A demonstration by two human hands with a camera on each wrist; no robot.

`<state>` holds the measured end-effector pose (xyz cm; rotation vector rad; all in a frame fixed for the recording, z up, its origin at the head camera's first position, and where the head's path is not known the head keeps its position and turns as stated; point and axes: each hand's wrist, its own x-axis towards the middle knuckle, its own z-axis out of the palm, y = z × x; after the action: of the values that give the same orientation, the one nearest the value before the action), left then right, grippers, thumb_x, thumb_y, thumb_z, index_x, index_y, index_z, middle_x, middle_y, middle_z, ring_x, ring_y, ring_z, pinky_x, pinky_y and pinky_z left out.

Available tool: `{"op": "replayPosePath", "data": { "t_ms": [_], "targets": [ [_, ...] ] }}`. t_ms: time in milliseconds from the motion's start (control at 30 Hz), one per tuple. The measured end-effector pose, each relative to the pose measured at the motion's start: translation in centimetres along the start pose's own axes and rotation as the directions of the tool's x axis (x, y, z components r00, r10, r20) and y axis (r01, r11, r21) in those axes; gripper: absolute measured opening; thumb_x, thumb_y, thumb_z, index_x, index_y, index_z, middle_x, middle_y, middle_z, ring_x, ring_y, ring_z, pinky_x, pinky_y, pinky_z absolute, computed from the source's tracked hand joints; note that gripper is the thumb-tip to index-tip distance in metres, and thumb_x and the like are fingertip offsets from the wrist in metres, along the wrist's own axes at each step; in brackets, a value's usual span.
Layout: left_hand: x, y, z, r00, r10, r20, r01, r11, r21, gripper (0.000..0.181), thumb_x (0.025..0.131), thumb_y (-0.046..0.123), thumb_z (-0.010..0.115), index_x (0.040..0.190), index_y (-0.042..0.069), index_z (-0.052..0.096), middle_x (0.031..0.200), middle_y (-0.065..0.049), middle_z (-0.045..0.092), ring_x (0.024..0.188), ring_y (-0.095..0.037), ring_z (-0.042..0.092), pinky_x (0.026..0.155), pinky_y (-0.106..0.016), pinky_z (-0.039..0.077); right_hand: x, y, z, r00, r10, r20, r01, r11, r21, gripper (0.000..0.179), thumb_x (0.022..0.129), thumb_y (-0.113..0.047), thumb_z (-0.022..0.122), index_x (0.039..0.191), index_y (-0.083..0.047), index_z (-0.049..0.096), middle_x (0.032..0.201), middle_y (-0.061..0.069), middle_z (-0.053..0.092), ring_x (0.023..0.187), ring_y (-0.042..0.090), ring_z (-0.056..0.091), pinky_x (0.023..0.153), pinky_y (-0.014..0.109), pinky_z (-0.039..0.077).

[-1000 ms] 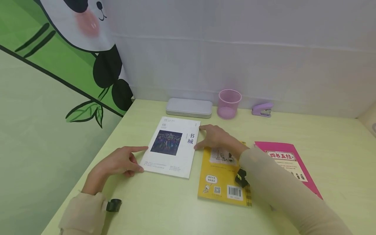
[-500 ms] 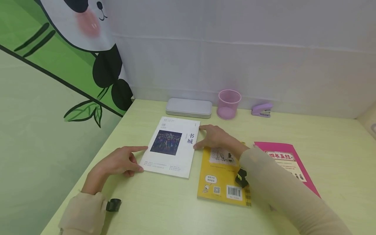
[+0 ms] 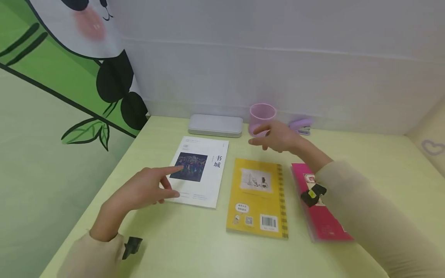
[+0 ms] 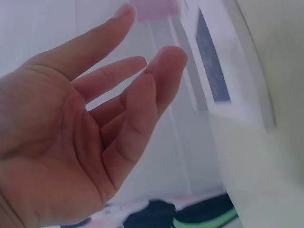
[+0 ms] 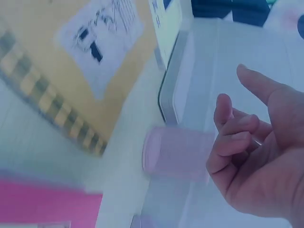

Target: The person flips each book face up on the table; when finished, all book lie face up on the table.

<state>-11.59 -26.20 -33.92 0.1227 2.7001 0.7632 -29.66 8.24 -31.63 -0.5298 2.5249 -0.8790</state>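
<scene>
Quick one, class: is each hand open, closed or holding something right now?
Left hand: open, holding nothing, near the white book.
Right hand: open, holding nothing.

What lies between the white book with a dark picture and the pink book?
The head view shows a yellow book with a checkered edge between them.

Study corner, seemingly: desk point(image 3: 187, 247) with 3 books point(image 3: 255, 197), stapler point(image 3: 299, 124), pink cup point(image 3: 262, 112); cartoon panda point(image 3: 87, 29) behind.

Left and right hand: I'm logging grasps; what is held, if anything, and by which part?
Nothing is held: the left hand and the right hand are empty.
</scene>
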Motion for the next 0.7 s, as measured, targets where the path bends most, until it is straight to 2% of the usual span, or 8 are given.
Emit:
{"op": "replayPosePath", "data": {
  "t_ms": [133,300,433,567,700],
  "targets": [
    [-0.1,2.3,0.8,0.998,0.056,0.036,-0.056,0.998,-0.019,0.071,0.094,0.025,0.081,0.158,0.020,0.051,0.087,0.000,0.070,0.069,-0.017,0.064,0.063,-0.034,0.050,-0.9,1.2,-1.8,1.000,0.031,0.004,-0.031,0.999,0.009,0.056,0.100,-0.040,0.072,0.146,-0.010,0.061,0.094,0.013,0.072,0.052,0.012,0.036,0.051,0.027,0.031],
    [0.3,4.2,2.1,0.992,0.086,0.093,-0.079,0.994,-0.078,0.067,0.093,0.024,0.083,0.154,0.025,0.056,0.087,0.002,0.073,0.070,-0.018,0.067,0.063,-0.034,0.053,-2.0,3.1,-2.4,0.999,0.027,0.020,-0.028,0.999,0.025,0.052,0.101,-0.037,0.071,0.144,-0.009,0.063,0.095,0.017,0.072,0.050,0.012,0.032,0.049,0.027,0.029],
    [0.8,5.2,3.3,0.990,0.089,0.114,-0.076,0.990,-0.115,0.065,0.091,0.023,0.084,0.152,0.026,0.059,0.087,0.005,0.073,0.070,-0.018,0.068,0.063,-0.034,0.055,-2.6,4.7,-2.1,0.999,0.019,0.027,-0.020,0.998,0.052,0.053,0.100,-0.036,0.072,0.143,-0.007,0.063,0.098,0.020,0.073,0.050,0.012,0.034,0.049,0.027,0.031],
    [1.3,5.7,4.6,0.987,0.078,0.142,-0.056,0.987,-0.153,0.064,0.090,0.022,0.085,0.150,0.026,0.061,0.087,0.007,0.073,0.071,-0.018,0.068,0.062,-0.034,0.057,-2.8,6.1,-1.1,0.999,0.030,0.022,-0.032,0.998,0.049,0.054,0.099,-0.039,0.073,0.143,-0.008,0.065,0.096,0.017,0.075,0.052,0.011,0.038,0.052,0.027,0.037],
    [1.6,5.8,5.8,0.978,0.102,0.182,-0.070,0.982,-0.173,0.063,0.089,0.019,0.086,0.148,0.022,0.063,0.084,0.006,0.072,0.069,-0.018,0.067,0.061,-0.033,0.056,-2.8,7.3,0.4,0.998,0.057,0.018,-0.059,0.988,0.142,0.052,0.098,-0.036,0.076,0.141,-0.008,0.066,0.093,0.012,0.075,0.056,0.011,0.044,0.057,0.026,0.045]
  ]
}}
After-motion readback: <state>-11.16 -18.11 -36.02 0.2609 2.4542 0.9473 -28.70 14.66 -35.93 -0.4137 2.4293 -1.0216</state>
